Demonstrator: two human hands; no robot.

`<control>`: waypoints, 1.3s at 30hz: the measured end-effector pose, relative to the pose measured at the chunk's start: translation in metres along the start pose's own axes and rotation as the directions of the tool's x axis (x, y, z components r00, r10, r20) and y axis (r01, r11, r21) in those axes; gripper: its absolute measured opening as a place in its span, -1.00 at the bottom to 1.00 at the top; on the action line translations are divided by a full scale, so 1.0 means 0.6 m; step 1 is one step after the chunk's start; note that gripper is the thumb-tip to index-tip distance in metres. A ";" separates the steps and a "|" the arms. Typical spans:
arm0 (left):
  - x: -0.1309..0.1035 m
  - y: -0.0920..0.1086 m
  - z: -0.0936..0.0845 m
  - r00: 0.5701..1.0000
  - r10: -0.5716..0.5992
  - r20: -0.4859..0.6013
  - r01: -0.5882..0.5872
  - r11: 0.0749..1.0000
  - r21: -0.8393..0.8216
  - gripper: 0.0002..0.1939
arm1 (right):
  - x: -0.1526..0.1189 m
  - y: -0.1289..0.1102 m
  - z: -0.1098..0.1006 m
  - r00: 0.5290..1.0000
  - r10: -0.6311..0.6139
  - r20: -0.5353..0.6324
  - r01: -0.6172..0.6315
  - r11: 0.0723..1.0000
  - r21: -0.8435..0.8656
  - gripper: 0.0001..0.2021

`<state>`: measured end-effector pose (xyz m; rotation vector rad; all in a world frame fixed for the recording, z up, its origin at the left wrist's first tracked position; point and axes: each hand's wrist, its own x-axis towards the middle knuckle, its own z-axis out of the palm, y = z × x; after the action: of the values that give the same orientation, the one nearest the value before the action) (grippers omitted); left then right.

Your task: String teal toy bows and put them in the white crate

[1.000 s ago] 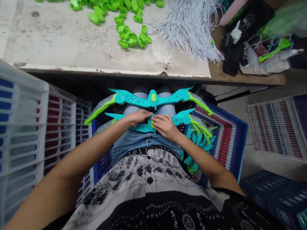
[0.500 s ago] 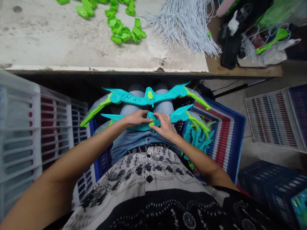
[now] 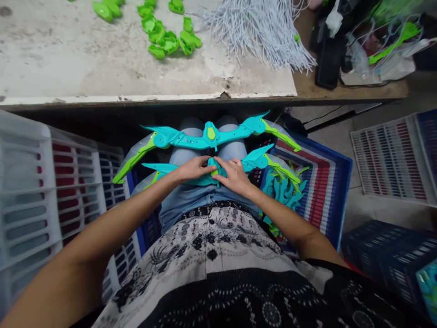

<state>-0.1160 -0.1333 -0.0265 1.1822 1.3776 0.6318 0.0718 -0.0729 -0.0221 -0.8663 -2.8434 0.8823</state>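
Observation:
Across my thighs lie two turquoise toy bows with lime-green limb tips. The farther toy bow (image 3: 191,139) rests near my knees, a lime-green piece (image 3: 211,133) set in its middle. On the nearer toy bow (image 3: 256,158), close to my waist, both hands meet at the centre. My left hand (image 3: 194,169) grips it from the left, thumb against a small lime-green piece (image 3: 214,172) at the middle. From the right, my right hand (image 3: 232,175) closes around the same centre, thumb and index finger on either side of that piece. My fingers partly cover the bow's middle.
On the worktable (image 3: 85,77) lie several lime-green plastic parts (image 3: 170,42) and a heap of white cords (image 3: 259,32). A blue crate (image 3: 336,182) holding turquoise parts (image 3: 283,191) stands at my right. White crates (image 3: 30,191) stand at my left.
The view has shifted slightly. Both hands stay at the nearer bow's centre, with my right index finger now extended farther over the top of the middle.

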 end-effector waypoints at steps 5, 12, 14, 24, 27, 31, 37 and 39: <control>0.005 -0.011 0.009 0.995 -0.084 -0.056 0.076 0.989 -0.130 -0.41 | 0.016 -0.008 0.000 0.993 0.082 0.085 -0.081 0.997 -0.017 -0.32; -0.008 0.001 0.003 0.984 -0.108 -0.138 0.103 0.994 -0.042 -0.36 | 0.025 -0.014 -0.029 0.995 -0.007 0.097 0.005 1.000 0.023 -0.40; -0.013 0.004 -0.002 0.978 -0.109 -0.179 0.118 0.992 0.036 -0.33 | 0.048 0.006 -0.077 1.000 -0.016 -0.021 0.017 0.998 0.063 -0.61; 0.015 0.049 0.018 0.756 0.449 -0.476 0.089 0.650 0.755 -0.57 | 0.294 0.270 -0.410 0.689 0.318 -0.652 -0.523 0.840 -0.144 -0.68; 0.043 0.044 0.030 0.796 0.390 -0.463 0.159 0.603 0.782 -0.51 | 0.360 0.296 -0.429 0.743 0.255 -0.619 -0.468 0.859 -0.209 -0.63; 0.047 0.024 0.032 0.805 0.365 -0.468 0.191 0.586 0.787 -0.50 | 0.418 0.296 -0.439 0.824 0.303 -0.479 -0.455 0.857 -0.241 -0.56; 0.027 0.010 0.020 0.821 0.347 -0.452 0.203 0.563 0.801 -0.47 | 0.462 0.268 -0.442 0.879 0.269 -0.394 -0.371 0.905 -0.208 -0.59; 0.026 0.011 0.018 0.824 0.349 -0.446 0.203 0.552 0.809 -0.48 | 0.472 0.254 -0.436 0.908 0.206 -0.366 -0.319 0.905 -0.282 -0.54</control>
<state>-0.1014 -0.1196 -0.0292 1.9306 2.3112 0.3643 -0.0389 0.3130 0.0813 -1.3246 -2.6490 0.2200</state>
